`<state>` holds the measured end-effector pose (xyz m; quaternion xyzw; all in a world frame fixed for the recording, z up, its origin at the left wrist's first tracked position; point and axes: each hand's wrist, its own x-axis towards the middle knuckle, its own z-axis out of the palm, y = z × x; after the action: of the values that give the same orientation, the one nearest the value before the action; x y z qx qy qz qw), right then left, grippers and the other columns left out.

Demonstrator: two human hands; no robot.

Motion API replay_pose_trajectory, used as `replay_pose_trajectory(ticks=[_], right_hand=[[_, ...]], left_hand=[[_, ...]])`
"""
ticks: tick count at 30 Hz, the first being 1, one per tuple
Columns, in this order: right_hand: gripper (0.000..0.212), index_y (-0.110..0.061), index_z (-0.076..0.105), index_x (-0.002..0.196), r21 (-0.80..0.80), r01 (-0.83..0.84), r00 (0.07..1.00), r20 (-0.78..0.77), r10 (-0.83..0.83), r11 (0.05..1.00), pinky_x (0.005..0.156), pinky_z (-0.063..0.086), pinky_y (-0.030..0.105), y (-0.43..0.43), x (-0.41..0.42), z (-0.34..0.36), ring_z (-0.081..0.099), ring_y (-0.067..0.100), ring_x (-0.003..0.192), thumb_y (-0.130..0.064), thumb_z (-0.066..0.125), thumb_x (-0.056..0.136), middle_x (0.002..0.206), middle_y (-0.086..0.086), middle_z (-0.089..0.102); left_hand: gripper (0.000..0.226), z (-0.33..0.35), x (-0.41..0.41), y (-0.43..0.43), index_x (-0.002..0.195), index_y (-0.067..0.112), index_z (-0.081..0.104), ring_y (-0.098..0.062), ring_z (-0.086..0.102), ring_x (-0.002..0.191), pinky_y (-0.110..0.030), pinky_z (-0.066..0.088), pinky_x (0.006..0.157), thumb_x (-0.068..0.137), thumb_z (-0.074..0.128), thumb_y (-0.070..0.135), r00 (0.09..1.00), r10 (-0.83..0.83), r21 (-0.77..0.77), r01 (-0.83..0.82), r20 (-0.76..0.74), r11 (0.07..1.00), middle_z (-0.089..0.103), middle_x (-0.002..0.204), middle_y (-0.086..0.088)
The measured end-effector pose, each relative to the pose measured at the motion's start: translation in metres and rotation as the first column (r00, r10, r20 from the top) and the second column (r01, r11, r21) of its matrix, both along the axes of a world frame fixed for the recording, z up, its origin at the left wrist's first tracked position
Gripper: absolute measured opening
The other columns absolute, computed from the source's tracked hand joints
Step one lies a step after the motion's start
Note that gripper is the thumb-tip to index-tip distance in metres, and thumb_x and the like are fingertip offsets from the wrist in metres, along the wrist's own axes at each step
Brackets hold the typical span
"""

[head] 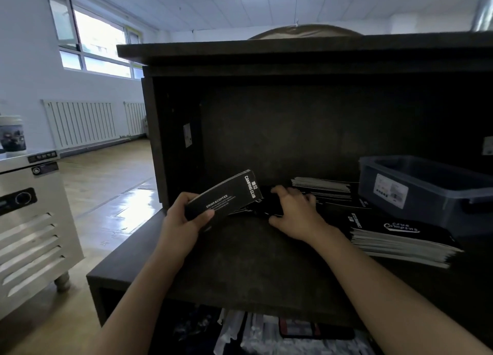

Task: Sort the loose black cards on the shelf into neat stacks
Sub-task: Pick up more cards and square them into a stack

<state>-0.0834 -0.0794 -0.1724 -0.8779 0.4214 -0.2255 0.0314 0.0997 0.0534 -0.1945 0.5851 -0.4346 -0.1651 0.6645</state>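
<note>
1. The left hand [184, 217] holds a bundle of black cards [224, 194]. Its fingers and thumb are curled tight round the near end of the bundle.
2. The bundle is lifted above the shelf [240, 264] and tilts up to the right. White words are printed on it.
3. The right hand [293, 213] is just to the right of the bundle. It lies with bent, spread fingers over the loose black cards [262, 208] on the shelf. It touches them, but it is too dark to tell whether it grips any.
4. The loose cards lie between the two hands, under the far end of the bundle.
5. A back stack [322, 189] sits just behind the right hand.
6. A front stack [400, 240] lies to the right of the right arm, nearer the edge.
7. A grey box [426, 192] stands on the shelf, right of the back stack and behind the front stack.
</note>
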Motion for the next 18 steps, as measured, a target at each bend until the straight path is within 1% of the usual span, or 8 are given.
replay_pose_trajectory(ticks=[2, 3, 5, 7, 9, 12, 16, 18], right_hand=[[0.060, -0.026, 0.035, 0.138, 0.243, -0.235, 0.929, 0.341, 0.143, 0.941, 0.108, 0.033, 0.038, 0.009, -0.008, 0.013, 0.044, 0.019, 0.128, -0.020, 0.062, 0.085, 0.136, -0.001, 0.048], [0.059, -0.028, 0.035, 0.139, 0.361, -0.405, 0.837, 0.515, 0.183, 0.840, 0.103, 0.041, 0.035, 0.015, -0.011, 0.018, 0.048, 0.016, 0.125, -0.014, 0.060, 0.087, 0.133, -0.004, 0.050], [0.054, -0.029, 0.038, 0.136, 0.405, -0.593, 0.713, 0.666, 0.220, 0.696, 0.085, 0.054, 0.029, 0.029, -0.015, 0.022, 0.059, 0.013, 0.109, -0.008, 0.057, 0.090, 0.121, -0.005, 0.056], [0.046, -0.032, 0.043, 0.131, 0.290, -0.535, 0.766, 0.563, 0.310, 0.794, 0.073, 0.056, 0.027, 0.039, -0.018, 0.020, 0.063, 0.011, 0.093, -0.010, 0.056, 0.092, 0.116, 0.000, 0.057], [0.044, -0.037, 0.043, 0.130, 0.167, -0.436, 0.841, 0.425, 0.334, 0.884, 0.081, 0.052, 0.024, 0.049, -0.024, 0.017, 0.057, 0.008, 0.096, -0.015, 0.053, 0.094, 0.118, -0.002, 0.054], [0.061, -0.042, 0.031, 0.139, 0.078, -0.408, 0.868, 0.343, 0.360, 0.910, 0.092, 0.035, 0.015, 0.064, -0.045, 0.023, 0.043, 0.003, 0.110, -0.024, 0.062, 0.090, 0.126, -0.006, 0.036], [0.065, -0.033, 0.040, 0.131, -0.065, -0.253, 0.910, 0.324, 0.260, 0.965, 0.087, 0.037, 0.009, 0.070, -0.094, 0.052, 0.042, 0.001, 0.103, -0.021, 0.075, 0.078, 0.121, -0.009, 0.032], [0.063, -0.030, 0.047, 0.126, -0.081, -0.139, 0.943, 0.293, 0.156, 0.987, 0.076, 0.035, 0.004, 0.066, -0.127, 0.071, 0.041, 0.000, 0.100, -0.023, 0.079, 0.072, 0.116, -0.010, 0.037]], left_hand=[[0.024, 0.001, -0.004, 0.002, 0.086, 0.024, 0.057, -0.027, 0.064, 0.095, -0.044, 0.058, 0.080, 0.084, 0.067, 0.003, 0.998, -0.032, 0.001, 0.032, 0.046, 0.999, 0.063, 0.095, -0.002], [0.024, 0.003, -0.006, 0.004, 0.087, 0.024, 0.057, -0.025, 0.064, 0.093, -0.038, 0.059, 0.076, 0.084, 0.066, 0.002, 0.995, -0.060, 0.010, 0.059, 0.074, 0.998, 0.063, 0.095, -0.002], [0.024, 0.006, -0.012, 0.007, 0.091, 0.022, 0.055, -0.018, 0.063, 0.091, -0.026, 0.059, 0.068, 0.085, 0.064, 0.001, 0.983, -0.128, 0.048, 0.122, 0.135, 0.991, 0.061, 0.097, 0.000], [0.029, 0.009, -0.017, 0.011, 0.096, 0.023, 0.051, -0.014, 0.061, 0.091, -0.024, 0.059, 0.066, 0.085, 0.064, 0.000, 0.969, -0.176, 0.070, 0.166, 0.173, 0.984, 0.056, 0.101, 0.001], [0.035, 0.013, -0.025, 0.012, 0.103, 0.024, 0.047, -0.015, 0.059, 0.091, -0.023, 0.059, 0.065, 0.085, 0.063, -0.001, 0.968, -0.201, 0.078, 0.191, 0.148, 0.979, 0.051, 0.104, 0.001], [0.036, 0.026, -0.048, 0.012, 0.111, 0.017, 0.045, -0.013, 0.057, 0.089, -0.017, 0.057, 0.058, 0.085, 0.060, -0.005, 0.977, -0.214, 0.039, 0.213, 0.023, 0.976, 0.049, 0.106, -0.002], [0.033, 0.055, -0.092, -0.001, 0.100, 0.029, 0.050, -0.013, 0.061, 0.093, -0.019, 0.055, 0.060, 0.083, 0.067, 0.007, 0.973, -0.229, 0.030, 0.229, 0.010, 0.973, 0.056, 0.112, -0.002], [0.034, 0.069, -0.121, -0.012, 0.108, 0.026, 0.052, -0.013, 0.065, 0.092, -0.018, 0.054, 0.062, 0.083, 0.070, 0.012, 0.967, -0.253, 0.036, 0.253, -0.001, 0.967, 0.060, 0.109, 0.000]])
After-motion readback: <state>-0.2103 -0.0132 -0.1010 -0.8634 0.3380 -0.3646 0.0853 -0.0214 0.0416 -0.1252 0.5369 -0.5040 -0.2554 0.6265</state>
